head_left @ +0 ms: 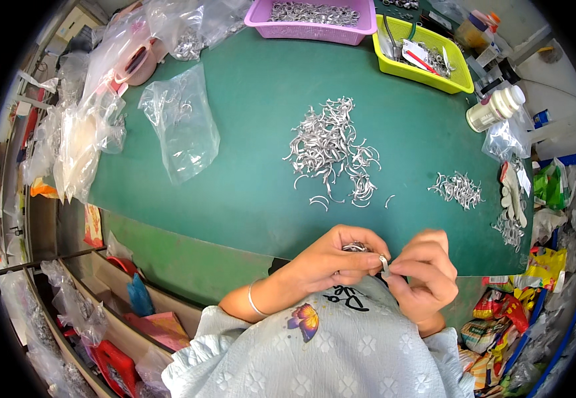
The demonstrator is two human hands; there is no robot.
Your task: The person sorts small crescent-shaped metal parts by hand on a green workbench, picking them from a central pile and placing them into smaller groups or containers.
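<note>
Close to my body, at the table's front edge, my left hand [338,255] is closed round several small silvery curved metal pieces [355,247]. Between its thumb and forefinger, one curved metal piece [384,264] sticks out toward the right. My right hand [429,270] has its fingers pinched at the lower end of that piece; its fingertips hide part of it. Beyond my hands lies a large loose pile of similar curved metal pieces [328,142]. A smaller pile [458,190] lies to the right.
A green tabletop [248,119] carries a clear plastic bag [188,142] at left. At the back stand a purple basket [309,33] of metal parts and a yellow-green basket [427,77] with tools. A white bottle [496,109] and gloves [512,194] lie along the right edge.
</note>
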